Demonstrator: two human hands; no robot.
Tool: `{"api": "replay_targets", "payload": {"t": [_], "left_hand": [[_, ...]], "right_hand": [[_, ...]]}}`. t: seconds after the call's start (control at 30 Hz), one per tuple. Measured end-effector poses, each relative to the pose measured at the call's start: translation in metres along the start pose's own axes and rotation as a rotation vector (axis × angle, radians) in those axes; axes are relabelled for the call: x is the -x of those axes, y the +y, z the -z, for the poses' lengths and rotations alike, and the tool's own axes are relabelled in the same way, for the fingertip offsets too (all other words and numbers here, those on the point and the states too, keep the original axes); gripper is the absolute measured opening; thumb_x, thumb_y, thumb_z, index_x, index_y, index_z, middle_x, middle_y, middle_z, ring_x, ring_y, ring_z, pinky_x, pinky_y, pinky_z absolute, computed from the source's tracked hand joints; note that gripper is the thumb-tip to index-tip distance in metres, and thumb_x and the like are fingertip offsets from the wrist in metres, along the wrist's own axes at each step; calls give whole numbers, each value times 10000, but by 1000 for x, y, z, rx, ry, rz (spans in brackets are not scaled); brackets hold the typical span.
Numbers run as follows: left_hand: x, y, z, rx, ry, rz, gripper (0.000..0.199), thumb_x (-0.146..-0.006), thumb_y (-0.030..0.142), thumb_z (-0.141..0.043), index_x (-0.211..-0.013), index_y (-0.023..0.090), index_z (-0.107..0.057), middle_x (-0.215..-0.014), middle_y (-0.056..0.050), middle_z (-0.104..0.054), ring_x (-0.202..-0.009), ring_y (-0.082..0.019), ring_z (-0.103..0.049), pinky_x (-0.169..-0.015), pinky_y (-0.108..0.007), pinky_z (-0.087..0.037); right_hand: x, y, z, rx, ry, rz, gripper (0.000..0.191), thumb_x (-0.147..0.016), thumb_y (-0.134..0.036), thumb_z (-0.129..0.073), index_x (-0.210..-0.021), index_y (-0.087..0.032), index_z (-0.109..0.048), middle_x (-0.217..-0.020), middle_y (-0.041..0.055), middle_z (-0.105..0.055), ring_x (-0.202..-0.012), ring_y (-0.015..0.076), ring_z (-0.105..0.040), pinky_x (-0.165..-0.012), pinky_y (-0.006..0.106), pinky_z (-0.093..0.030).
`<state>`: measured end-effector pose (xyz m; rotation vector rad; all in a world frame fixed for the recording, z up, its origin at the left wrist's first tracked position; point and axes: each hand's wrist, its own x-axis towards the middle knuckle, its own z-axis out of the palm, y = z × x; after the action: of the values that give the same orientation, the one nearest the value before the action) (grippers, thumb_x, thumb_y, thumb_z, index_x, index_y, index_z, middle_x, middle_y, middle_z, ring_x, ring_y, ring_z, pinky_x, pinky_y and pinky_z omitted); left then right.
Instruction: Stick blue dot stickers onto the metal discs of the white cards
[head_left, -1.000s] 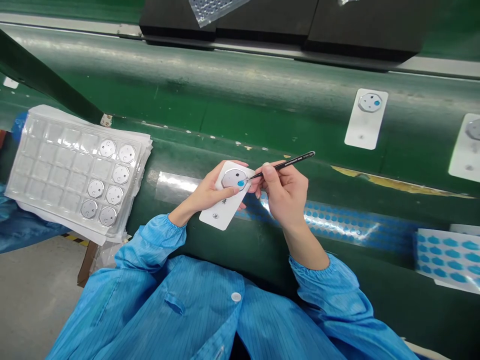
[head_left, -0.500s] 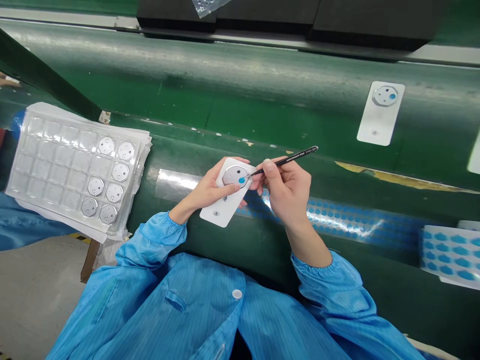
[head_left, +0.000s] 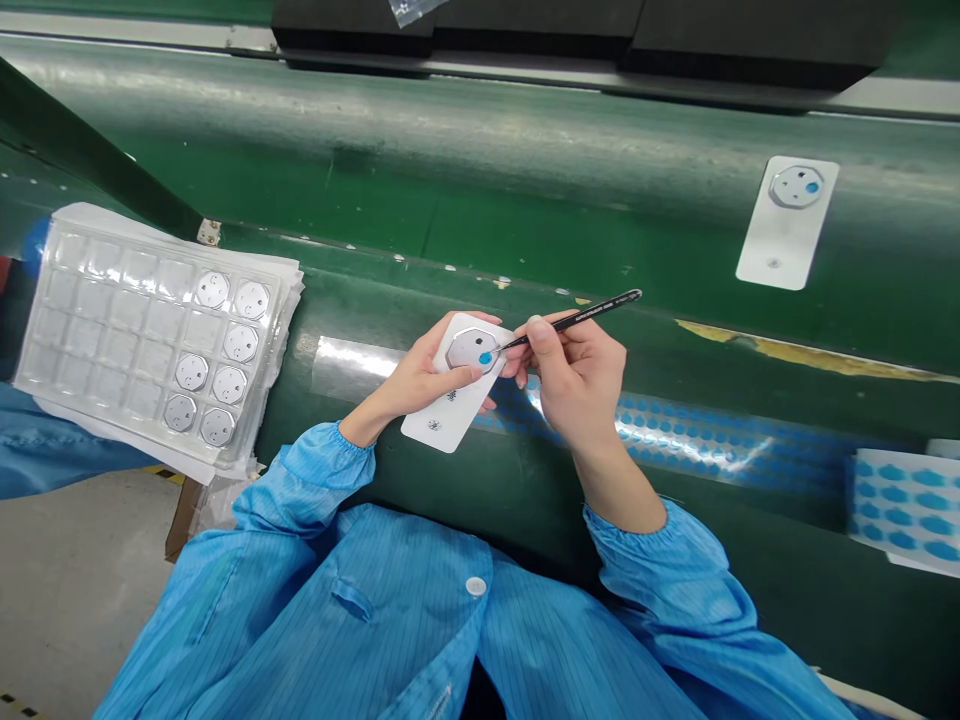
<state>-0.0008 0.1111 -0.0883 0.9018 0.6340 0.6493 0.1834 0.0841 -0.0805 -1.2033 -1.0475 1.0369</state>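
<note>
White card (head_left: pixel 450 400) with a grey metal disc (head_left: pixel 471 349) sits pinched in the left hand (head_left: pixel 416 380) over the green belt (head_left: pixel 480 200). The right hand (head_left: pixel 577 385) grips black tweezers (head_left: pixel 574 318), pressing a blue dot (head_left: pixel 486 357) onto the disc. One finished card (head_left: pixel 786 225) lies up the belt; a tray (head_left: pixel 112 330) keeps seven discs, so much seems left.

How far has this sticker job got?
Done: one white card with a blue dot already lies on the green belt. In hand: the left hand holds another card while the right hand touches tweezers to its blue sticker. Left: seven metal discs wait in the clear tray.
</note>
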Motion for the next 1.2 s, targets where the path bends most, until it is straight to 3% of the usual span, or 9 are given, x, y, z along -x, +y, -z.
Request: {"api": "replay_targets", "payload": {"t": [0.33,0.5,0.57,0.7,0.83,1.0,1.2], "left_hand": [[-4,-8,0,-46,103,-78,510,-843,459,-837,-1242,235,-610,-1095,-66,-724,-760,-244,-771,-643,-378,-671],[-4,-15,-7,53,153,-136,561,-894,457,-783,-1341,283,-493,-1067,-56,-739,-897,-278,-784,-737,-420,-675],[-3,-19,-9,79,122,-144,616,-904,446,-774,-1398,311,-431,-1083,-48,-744,-878,-265,-784,-782,-440,-668],[-2,-26,-8,9,154,-251,647,-914,424,-767,-1451,301,-427,-1197,-75,-725,-1023,-273,-760,-846,-401,-636],[-4,-30,-7,-27,121,-291,651,-946,434,-730,-1484,288,-393,-1251,-96,-721,-1167,-289,-713,-926,-412,-598],[-3,-29,-11,-59,115,-281,667,-942,497,-724,-1485,300,-391,-1231,-91,-725,-1203,-291,-696,-923,-400,-589],[2,-31,-17,-109,172,-270,684,-943,505,-716,-1504,307,-377,-1263,-105,-697,-1213,-284,-686,-944,-409,-576]], "right_hand": [[7,5,-2,111,-20,101,279,-1026,-488,-686,-942,-222,-691,-691,0,-643,-541,150,-624,-468,279,-513],[6,11,-5,197,238,337,304,-1063,-479,-589,-883,-239,-635,-887,43,-611,-807,210,-636,-740,394,-562],[7,13,-5,184,209,288,265,-1052,-485,-595,-952,-245,-648,-966,51,-600,-842,213,-614,-759,394,-554],[11,13,-7,72,-75,-50,309,-971,-521,-705,-1135,-262,-666,-999,38,-576,-764,178,-560,-616,312,-507],[13,11,-11,-66,-135,-198,337,-890,-517,-805,-1047,-254,-664,-850,-3,-550,-734,171,-559,-611,291,-486],[12,12,-14,-65,-71,-177,350,-856,-523,-835,-986,-245,-667,-789,-21,-549,-712,167,-560,-630,295,-487],[13,17,-16,22,24,-13,366,-860,-533,-828,-825,-238,-614,-755,-21,-490,-689,161,-511,-594,289,-450]]}}
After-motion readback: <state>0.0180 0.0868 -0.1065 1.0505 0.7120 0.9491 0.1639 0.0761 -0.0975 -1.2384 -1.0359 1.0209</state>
